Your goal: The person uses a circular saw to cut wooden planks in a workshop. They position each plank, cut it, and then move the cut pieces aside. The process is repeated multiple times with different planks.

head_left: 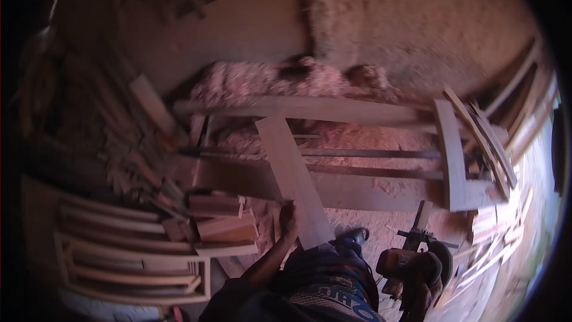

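Note:
My left hand (288, 220) is closed on the edge of a pale, flat wooden board (295, 182), near its lower end. The board slants up and to the left, its near end close to my clothing and its far end over a long wooden workpiece. Under it lie the long planks (369, 191) of that workpiece, with a shorter crosspiece (451, 155) at the right end. I cannot make out my right hand. At the lower right is a dark reddish machine or power tool (411, 262) with a rounded part and a metal bracket; its exact kind is unclear.
Pinkish shavings (250, 86) are heaped behind the planks. Wooden frames (137, 268) and cut blocks (226, 226) lie at the left. Loose strips (485, 143) lean at the right, with more offcuts (497, 238) below. A shod foot (358, 235) shows beneath the planks.

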### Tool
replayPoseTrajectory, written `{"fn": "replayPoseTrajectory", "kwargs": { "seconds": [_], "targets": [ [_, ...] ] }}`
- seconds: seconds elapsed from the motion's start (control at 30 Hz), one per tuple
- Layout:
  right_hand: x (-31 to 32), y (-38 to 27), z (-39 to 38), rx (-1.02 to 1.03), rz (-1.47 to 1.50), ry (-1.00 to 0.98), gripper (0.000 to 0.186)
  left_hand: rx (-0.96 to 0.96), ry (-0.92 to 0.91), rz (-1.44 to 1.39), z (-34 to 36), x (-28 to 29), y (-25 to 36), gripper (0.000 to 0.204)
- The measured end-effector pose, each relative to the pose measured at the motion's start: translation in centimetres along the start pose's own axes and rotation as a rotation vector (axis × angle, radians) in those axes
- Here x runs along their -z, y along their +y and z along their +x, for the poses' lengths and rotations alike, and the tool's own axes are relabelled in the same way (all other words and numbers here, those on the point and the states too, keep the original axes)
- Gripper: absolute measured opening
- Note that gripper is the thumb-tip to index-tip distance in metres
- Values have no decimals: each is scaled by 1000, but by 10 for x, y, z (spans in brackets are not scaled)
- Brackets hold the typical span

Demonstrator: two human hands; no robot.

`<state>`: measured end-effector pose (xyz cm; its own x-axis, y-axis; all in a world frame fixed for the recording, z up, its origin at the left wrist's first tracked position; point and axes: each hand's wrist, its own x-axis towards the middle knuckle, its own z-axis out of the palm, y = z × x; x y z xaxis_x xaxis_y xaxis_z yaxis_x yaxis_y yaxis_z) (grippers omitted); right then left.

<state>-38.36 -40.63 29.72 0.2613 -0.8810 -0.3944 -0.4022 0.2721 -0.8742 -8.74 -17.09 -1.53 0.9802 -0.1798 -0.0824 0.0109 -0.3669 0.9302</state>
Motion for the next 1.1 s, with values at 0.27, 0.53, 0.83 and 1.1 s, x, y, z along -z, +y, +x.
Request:
{"fn": "replayPoseTrajectory", "kwargs": {
  "seconds": [0.27, 0.53, 0.83, 1.1],
  "targets": [
    [-67, -38, 26, 160, -274, -390, 37, 425, 482, 3, -42, 3, -115, 73],
    [-113, -87, 79, 341, -411, -643, 35, 710, 826, -416, 9, -15, -23, 91],
    [-144, -83, 123, 382, -268, -911, 54, 733, 1038, -489, 84, 2, -62, 99],
    [-160, -95, 116, 383, -512, -1033, 53, 653, 870, 67, 111, 38, -126, 92]
  ]
}}
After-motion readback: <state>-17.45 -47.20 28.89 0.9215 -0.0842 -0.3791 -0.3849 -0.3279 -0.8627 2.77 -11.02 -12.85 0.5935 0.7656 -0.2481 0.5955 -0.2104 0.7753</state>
